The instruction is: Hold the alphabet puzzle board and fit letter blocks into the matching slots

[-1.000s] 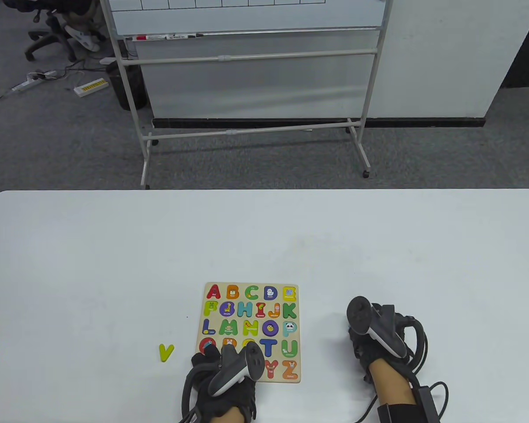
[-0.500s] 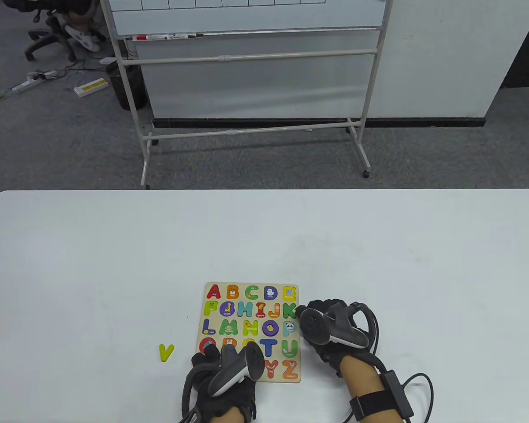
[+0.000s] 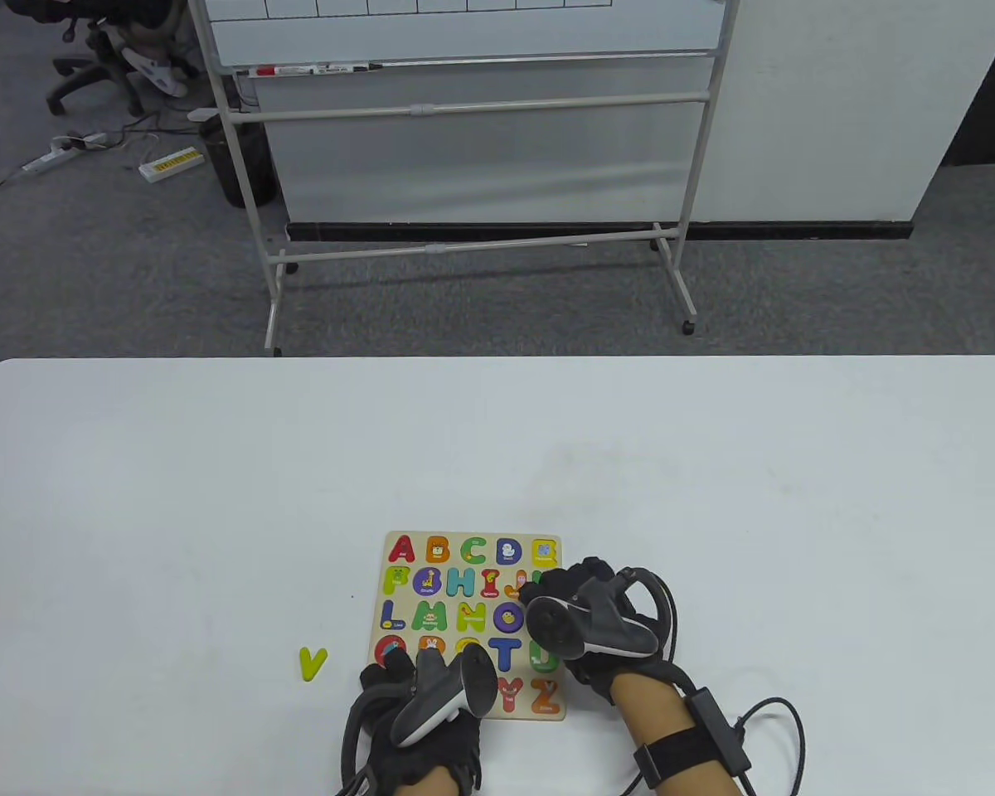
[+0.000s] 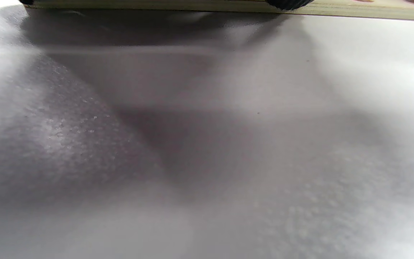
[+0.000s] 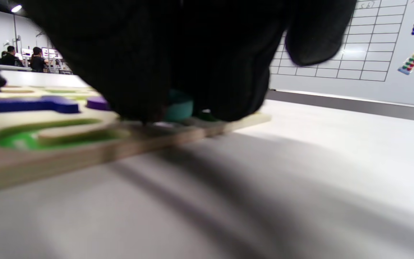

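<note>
The wooden alphabet puzzle board (image 3: 471,537) lies flat near the table's front edge, most slots filled with coloured letters. My left hand (image 3: 396,667) rests on its near left corner and holds it down; the board's edge (image 4: 192,5) shows in the left wrist view. My right hand (image 3: 551,595) is over the board's right side, covering the K and P places. In the right wrist view its fingers (image 5: 149,72) press a teal letter block (image 5: 179,108) down onto the board (image 5: 49,158). A loose yellow-green V block (image 3: 312,663) lies on the table left of the board.
The white table (image 3: 713,497) stretches wide beyond and to both sides of the board. A cable (image 3: 783,730) trails from my right wrist. A whiteboard on a stand (image 3: 473,108) is on the floor beyond the table.
My right hand has moved left from the table beside the board onto the board's right side, bringing the teal block. My left hand and the V block have not moved.
</note>
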`<state>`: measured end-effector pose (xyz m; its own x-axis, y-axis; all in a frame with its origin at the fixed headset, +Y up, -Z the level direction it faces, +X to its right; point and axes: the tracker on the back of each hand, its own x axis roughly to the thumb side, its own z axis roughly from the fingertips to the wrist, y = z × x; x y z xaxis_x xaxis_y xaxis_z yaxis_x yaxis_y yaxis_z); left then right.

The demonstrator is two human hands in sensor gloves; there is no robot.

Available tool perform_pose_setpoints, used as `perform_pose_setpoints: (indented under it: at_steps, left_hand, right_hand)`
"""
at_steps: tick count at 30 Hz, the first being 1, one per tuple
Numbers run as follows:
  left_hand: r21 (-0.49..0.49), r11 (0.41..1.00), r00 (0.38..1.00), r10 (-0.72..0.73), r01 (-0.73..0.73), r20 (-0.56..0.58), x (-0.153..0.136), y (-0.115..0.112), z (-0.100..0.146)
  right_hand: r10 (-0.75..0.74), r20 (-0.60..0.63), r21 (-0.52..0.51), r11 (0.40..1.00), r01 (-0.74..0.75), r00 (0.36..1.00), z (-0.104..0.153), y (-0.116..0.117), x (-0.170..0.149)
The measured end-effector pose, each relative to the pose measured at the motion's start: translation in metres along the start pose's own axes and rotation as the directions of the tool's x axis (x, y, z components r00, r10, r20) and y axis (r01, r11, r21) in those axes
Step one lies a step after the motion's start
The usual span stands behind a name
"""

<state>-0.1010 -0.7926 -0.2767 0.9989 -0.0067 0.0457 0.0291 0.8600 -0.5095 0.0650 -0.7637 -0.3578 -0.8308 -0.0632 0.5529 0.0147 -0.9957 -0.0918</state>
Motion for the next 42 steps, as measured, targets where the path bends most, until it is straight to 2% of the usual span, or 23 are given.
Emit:
perform_pose_setpoints:
  at_steps: [10,19,25,29,30,32,34,36,42]
  left_hand:
    - [0.000,1.000,1.000,0.004,-0.004,0.000,0.000,0.000,0.000]
    - [0.001,1.000,1.000,0.003,-0.003,0.000,0.000,0.000,0.000]
    - [0.001,1.000,1.000,0.005,-0.005,0.000,0.000,0.000,0.000]
    - [-0.001,1.000,1.000,0.007,-0.007,-0.001,0.000,0.000,0.000]
    - [-0.001,1.000,1.000,0.007,-0.007,-0.001,0.000,0.000,0.000]
    - [0.000,1.000,1.000,0.008,-0.008,0.000,0.000,0.000,0.000]
    - [0.000,1.000,1.000,0.003,-0.003,-0.001,0.000,0.000,0.000]
    - [0.000,1.000,1.000,0.002,-0.002,0.000,0.000,0.000,0.000]
    - [-0.003,1.000,1.000,-0.003,0.003,0.001,-0.001,0.001,0.000]
  right_hand:
    - [0.018,-0.022,-0.030,0.999,-0.019,1.000,0.000,0.002,0.003]
    - [-0.035,-0.028,-0.066,0.997,0.033,0.999,0.002,0.002,-0.003]
    - [-0.033,-0.036,-0.002,0.999,0.033,0.999,0.004,-0.001,-0.003]
    - [-0.032,-0.045,0.091,0.995,0.036,0.998,0.007,-0.004,-0.003]
    - [-0.036,-0.047,0.084,0.996,0.040,0.998,0.008,-0.005,-0.003]
    - [-0.047,-0.032,-0.007,0.999,0.047,0.998,0.014,-0.010,-0.004]
    - [-0.076,-0.019,-0.024,0.997,0.075,0.997,0.020,-0.014,-0.005]
    - [-0.121,0.002,-0.002,0.993,0.121,0.993,0.028,-0.013,-0.005]
    - [-0.181,0.116,0.179,0.971,0.158,0.977,0.059,0.005,0.004]
